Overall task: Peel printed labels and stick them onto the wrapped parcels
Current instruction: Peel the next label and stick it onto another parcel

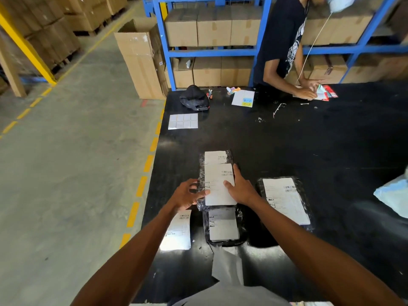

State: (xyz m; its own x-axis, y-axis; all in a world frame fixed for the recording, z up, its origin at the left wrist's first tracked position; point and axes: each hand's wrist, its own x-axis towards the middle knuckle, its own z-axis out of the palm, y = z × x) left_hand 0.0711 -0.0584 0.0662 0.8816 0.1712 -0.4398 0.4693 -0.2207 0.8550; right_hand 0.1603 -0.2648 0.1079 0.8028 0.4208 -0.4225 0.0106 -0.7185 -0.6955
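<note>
A black wrapped parcel [201, 184] lies on the black table [309, 151] with a white printed label [217, 184] on top. My left hand [187, 195] grips the parcel's left edge, thumb on the label. My right hand [241, 188] lies flat on the label's right side. Behind it sits another labelled parcel [217, 156]; in front, a third [223, 226]. A further labelled parcel [286, 200] lies to the right. A loose label sheet [177, 231] rests near the table's left edge, partly under my left forearm.
Another person stands at the table's far side, handling packets [324, 92]. A black cap [194, 98], a sticker sheet [183, 121] and a paper [242, 98] lie at the back. A pale bag [393, 195] is at the right edge. Cardboard boxes fill blue racks [212, 51].
</note>
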